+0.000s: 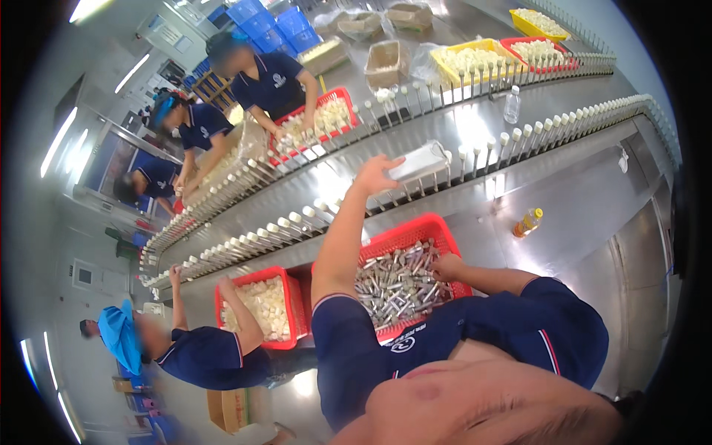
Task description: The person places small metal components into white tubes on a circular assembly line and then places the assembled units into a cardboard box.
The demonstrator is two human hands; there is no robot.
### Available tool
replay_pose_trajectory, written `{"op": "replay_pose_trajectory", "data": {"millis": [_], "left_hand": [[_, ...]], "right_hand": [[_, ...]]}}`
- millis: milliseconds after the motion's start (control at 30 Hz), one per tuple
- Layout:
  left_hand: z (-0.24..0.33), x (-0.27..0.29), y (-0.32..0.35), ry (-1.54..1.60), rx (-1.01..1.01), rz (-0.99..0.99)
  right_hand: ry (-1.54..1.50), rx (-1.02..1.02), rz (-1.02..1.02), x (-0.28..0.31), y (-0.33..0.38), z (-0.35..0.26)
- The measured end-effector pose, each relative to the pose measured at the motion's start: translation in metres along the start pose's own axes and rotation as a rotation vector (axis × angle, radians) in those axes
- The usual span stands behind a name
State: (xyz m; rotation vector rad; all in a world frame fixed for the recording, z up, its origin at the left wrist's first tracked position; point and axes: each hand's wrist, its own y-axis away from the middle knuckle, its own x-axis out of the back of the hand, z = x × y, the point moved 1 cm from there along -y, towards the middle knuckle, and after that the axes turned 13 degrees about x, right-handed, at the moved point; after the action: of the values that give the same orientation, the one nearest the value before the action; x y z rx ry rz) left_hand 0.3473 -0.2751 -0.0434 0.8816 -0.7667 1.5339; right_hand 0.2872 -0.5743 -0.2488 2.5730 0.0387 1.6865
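Observation:
My left hand (377, 176) reaches across a row of upright metal pins. Its thumb and fingers lie around the near left end of a pale, flat rectangular block (421, 162), which covers the tops of several pins. Below, my right hand (447, 267) dips into a red plastic basket (437, 226) full of short silvery metal tubes (397, 289). Its fingertips are among the tubes, so what they grip, if anything, is hidden.
To the left, a co-worker in a blue cap (122, 337) works over a red basket of cream-coloured pieces (259, 308). More people stand across the line. A yellow-capped bottle (528, 222) and a clear bottle (512, 104) stand at the right, with yellow trays (475, 63) beyond.

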Motion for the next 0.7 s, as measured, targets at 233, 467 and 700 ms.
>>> {"op": "replay_pose_trajectory", "data": {"millis": [233, 467, 700], "left_hand": [[0.012, 0.048, 0.023, 0.010, 0.074, 0.027], [-0.032, 0.047, 0.041, -0.118, 0.136, 0.030], [-0.027, 0.018, 0.041, -0.104, 0.114, 0.036]], "right_hand": [[-0.076, 0.035, 0.115, -0.004, 0.003, -0.002], [-0.062, 0.010, 0.101, -0.003, 0.001, 0.003], [-0.090, 0.043, 0.121, -0.011, 0.003, 0.005]]}}
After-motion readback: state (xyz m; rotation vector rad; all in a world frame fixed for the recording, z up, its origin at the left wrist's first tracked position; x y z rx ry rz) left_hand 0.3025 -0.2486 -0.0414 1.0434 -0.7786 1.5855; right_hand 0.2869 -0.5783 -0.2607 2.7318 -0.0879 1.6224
